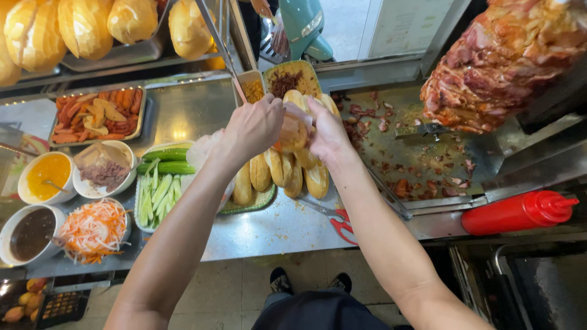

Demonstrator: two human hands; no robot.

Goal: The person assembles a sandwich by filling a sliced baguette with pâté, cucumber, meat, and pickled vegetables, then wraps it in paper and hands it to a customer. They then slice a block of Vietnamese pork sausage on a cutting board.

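My left hand (254, 127) and my right hand (327, 131) meet over the steel counter, both closed around a small bread roll (294, 131) held between them. The roll hangs above a green woven tray (260, 200) that carries several more rolls side by side. My left fingers pinch at the roll's top, and a thin plastic bag (200, 150) hangs by the left wrist. Just beyond my hands sit a small tub of yellow filling (253, 90) and a tray of dark shredded meat (287, 79).
Bowls of orange sauce (45, 174), pâté (104, 171), dark sauce (30, 232) and pickled carrot (93, 229) stand left, by a cucumber tray (160, 183) and sliced sausage tray (99, 115). Red-handled scissors (337, 221) lie in front. A red squeeze bottle (520, 212) and a meat spit (501, 61) are right.
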